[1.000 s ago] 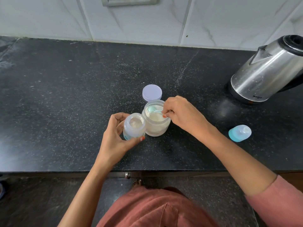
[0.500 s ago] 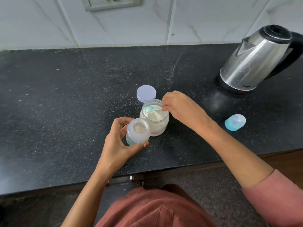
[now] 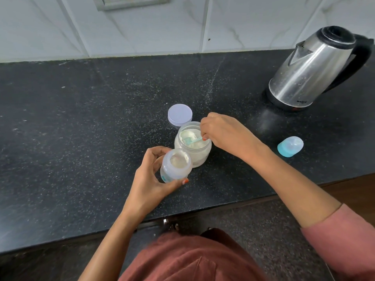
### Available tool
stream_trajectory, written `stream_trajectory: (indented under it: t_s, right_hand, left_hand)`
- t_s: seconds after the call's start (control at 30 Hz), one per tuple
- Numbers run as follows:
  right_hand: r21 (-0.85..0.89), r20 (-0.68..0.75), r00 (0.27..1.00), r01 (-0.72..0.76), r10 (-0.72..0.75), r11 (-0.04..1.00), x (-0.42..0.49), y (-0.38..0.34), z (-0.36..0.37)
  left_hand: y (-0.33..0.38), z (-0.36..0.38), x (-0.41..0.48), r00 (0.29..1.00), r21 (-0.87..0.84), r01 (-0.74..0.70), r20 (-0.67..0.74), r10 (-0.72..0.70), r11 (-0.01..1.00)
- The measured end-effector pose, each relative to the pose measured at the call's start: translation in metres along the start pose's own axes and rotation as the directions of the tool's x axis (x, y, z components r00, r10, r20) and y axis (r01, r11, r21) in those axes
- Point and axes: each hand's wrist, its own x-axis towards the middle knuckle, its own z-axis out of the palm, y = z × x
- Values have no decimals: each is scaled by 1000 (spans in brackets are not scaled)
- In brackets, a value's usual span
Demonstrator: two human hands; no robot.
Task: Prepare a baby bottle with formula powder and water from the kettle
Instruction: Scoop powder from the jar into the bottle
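Fingers, left hand (image 3: 150, 179): curled round the bottle (image 3: 176, 166), thumb on its near side, the other fingers on its far side, gripping it.
Fingers, right hand (image 3: 223, 132): bunched together, pinching the handle end of the scoop (image 3: 190, 140) between thumb and fingertips.
Bottle: small, clear, mouth open, pale powder showing inside; held at 7 o'clock of the jar (image 3: 199, 157), just beside it; whether the two touch I cannot tell.
Jar: clear, open, partly filled with pale powder, standing on the counter (image 3: 81, 128).
Scoop: teal, its bowl down inside the jar's mouth against the powder, its handle pointing toward 3 o'clock.
Lid (image 3: 180, 117): pale lilac, flat on the counter at 11 o'clock of the jar, just beside it.
Cap (image 3: 290, 146): blue with a clear dome, lying at 3 o'clock of the jar, well apart.
Kettle (image 3: 316, 69): steel with a black top and handle, at 2 o'clock of the jar, near the wall (image 3: 142, 31).
Counter: black speckled stone, streaked with white dust toward 12 o'clock.
Wall: white marbled tiles.
Sleeve (image 3: 345, 236): pink, on the right arm.
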Motion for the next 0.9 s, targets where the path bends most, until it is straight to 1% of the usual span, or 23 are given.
stream_trajectory:
  t_s: [0.1, 0.17, 0.2, 0.27, 0.3, 0.37, 0.5, 0.73, 0.9]
  right_hand:
    - [71, 7, 1000, -12, 11, 997, 0, 3, 1]
    - [199, 15, 999, -31, 28, 980, -2, 9, 1]
    - [295, 8, 999, -33, 32, 955, -4, 13, 1]
    - [493, -52, 998, -15, 47, 870, -7, 22, 2]
    - [568, -96, 992, -9, 78, 823, -9, 27, 2]
    - [664, -164, 972, -15, 166, 747, -13, 40, 3]
    - [710, -230, 940, -14, 250, 704, -24, 72, 4]
    - [767, -226, 913, -48, 340, 640, -50, 139, 6]
    - [799, -251, 874, -56, 416, 599, -63, 194, 6]
  left_hand:
    - [0, 3, 1, 1000, -2, -2, 6, 2, 1000]
    - [2, 7, 2, 1000, 1, -1, 11, 1, 1000]
    - [2, 10, 3, 1000, 7, -1, 16, 1, 1000]
    - [4, 16, 4, 999, 22, 0, 34, -1, 1000]
    - [4, 20, 4, 999, 27, 1, 45, -2, 1000]
    - [8, 30, 5, 998, 37, 3, 64, -5, 999]
    - [18, 55, 9, 996, 53, 2, 86, -6, 999]
    - [31, 116, 31, 996, 48, -14, 83, 10, 999]
    - [34, 163, 66, 999, 18, -11, 32, 11, 1000]
